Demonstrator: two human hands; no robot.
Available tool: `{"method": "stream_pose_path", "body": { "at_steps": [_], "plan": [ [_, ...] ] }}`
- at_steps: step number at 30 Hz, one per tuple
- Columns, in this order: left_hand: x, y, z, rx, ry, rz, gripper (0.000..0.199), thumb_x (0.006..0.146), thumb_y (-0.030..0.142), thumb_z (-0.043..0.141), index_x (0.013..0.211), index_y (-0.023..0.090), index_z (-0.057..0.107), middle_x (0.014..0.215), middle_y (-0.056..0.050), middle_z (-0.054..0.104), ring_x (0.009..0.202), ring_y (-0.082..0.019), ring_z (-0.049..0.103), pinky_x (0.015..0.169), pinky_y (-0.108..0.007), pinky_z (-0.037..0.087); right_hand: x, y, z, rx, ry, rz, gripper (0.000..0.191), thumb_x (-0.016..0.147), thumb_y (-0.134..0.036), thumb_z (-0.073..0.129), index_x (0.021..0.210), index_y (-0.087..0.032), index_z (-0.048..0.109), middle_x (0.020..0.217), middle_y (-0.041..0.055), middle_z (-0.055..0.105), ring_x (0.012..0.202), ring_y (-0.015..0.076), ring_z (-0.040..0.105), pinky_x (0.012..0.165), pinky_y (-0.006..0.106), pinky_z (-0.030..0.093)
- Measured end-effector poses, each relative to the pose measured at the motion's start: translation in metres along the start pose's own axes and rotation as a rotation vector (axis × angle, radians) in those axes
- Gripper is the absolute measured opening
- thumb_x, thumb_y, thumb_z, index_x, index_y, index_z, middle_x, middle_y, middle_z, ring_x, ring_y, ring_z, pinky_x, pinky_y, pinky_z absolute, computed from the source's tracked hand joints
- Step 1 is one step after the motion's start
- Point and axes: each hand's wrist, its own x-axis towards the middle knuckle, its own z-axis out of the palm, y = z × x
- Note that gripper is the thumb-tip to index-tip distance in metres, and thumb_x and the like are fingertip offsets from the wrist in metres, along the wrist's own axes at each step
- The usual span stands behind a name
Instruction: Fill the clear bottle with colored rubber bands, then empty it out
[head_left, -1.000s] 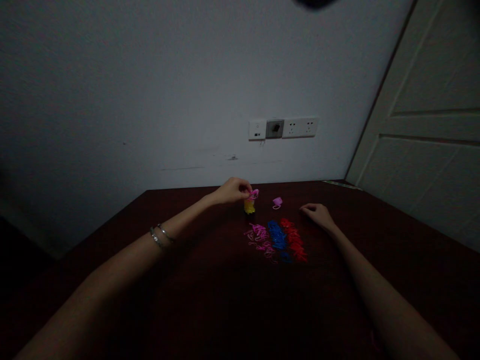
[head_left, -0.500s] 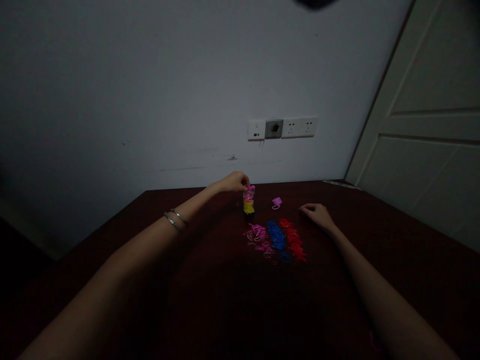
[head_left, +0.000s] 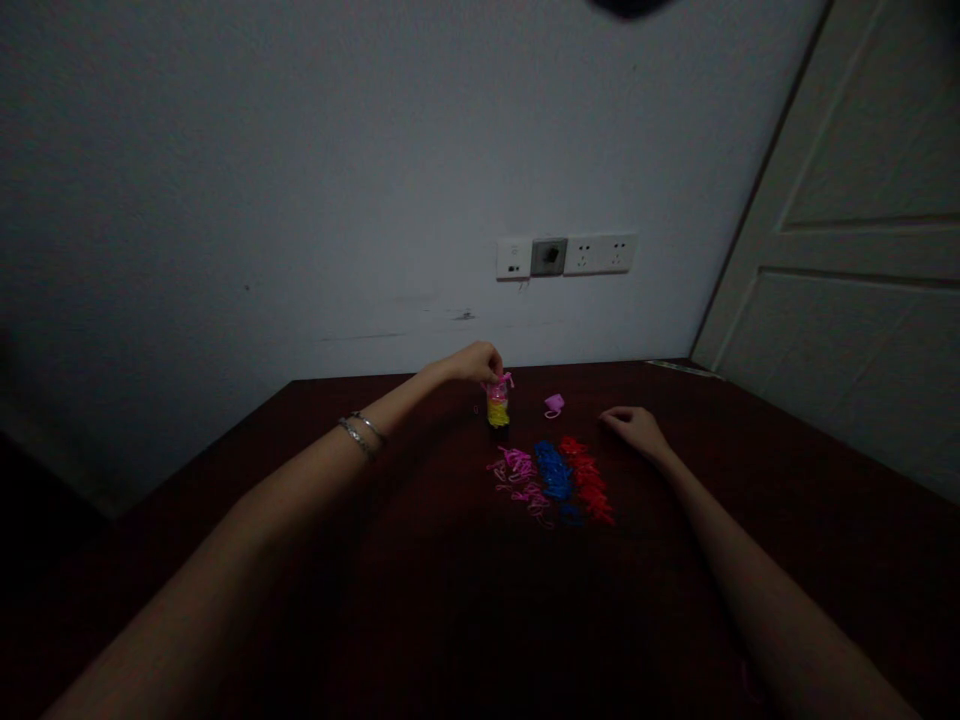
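Note:
My left hand is closed at the top of a small clear container, pinching pink rubber bands that stick out over its mouth. Yellow bands show lower in the container, pink ones above them; its base looks dark. My right hand rests on the table to the right, fingers loosely extended and holding nothing that I can see. Nearest to it are a pile of red bands and a pink-purple cap with a loop.
Blue bands and loose pink bands lie in front of the container on the dark red-brown table. Behind rises a pale wall with sockets. A white panelled door stands at the right.
My left hand has shifted slightly right over the container's mouth, and the pink bands there spread out differently. My right hand stays in place.

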Motion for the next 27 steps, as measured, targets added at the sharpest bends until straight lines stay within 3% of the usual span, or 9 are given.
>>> {"method": "stream_pose_path", "body": {
  "at_steps": [15, 27],
  "plan": [
    [0.013, -0.008, -0.002, -0.049, -0.114, 0.007, 0.02, 0.062, 0.013, 0.059, 0.077, 0.007, 0.071, 0.067, -0.007, 0.066, 0.054, -0.01, 0.048, 0.057, -0.023, 0.037, 0.0, 0.003, 0.001, 0.019, -0.006, -0.005, 0.031, 0.072, -0.035, 0.047, 0.083, -0.016, 0.069, 0.087, 0.0064, 0.07, 0.085, 0.0216, 0.062, 0.076, 0.027, 0.044],
    [0.012, -0.013, -0.007, -0.071, -0.089, -0.016, 0.021, 0.059, 0.016, 0.062, 0.076, 0.009, 0.072, 0.064, -0.005, 0.066, 0.056, -0.01, 0.051, 0.057, -0.021, 0.037, 0.0, 0.0, 0.0, 0.002, 0.002, -0.003, 0.03, 0.071, -0.035, 0.048, 0.081, -0.017, 0.07, 0.086, 0.006, 0.07, 0.084, 0.0218, 0.062, 0.074, 0.028, 0.044]
  ]
}}
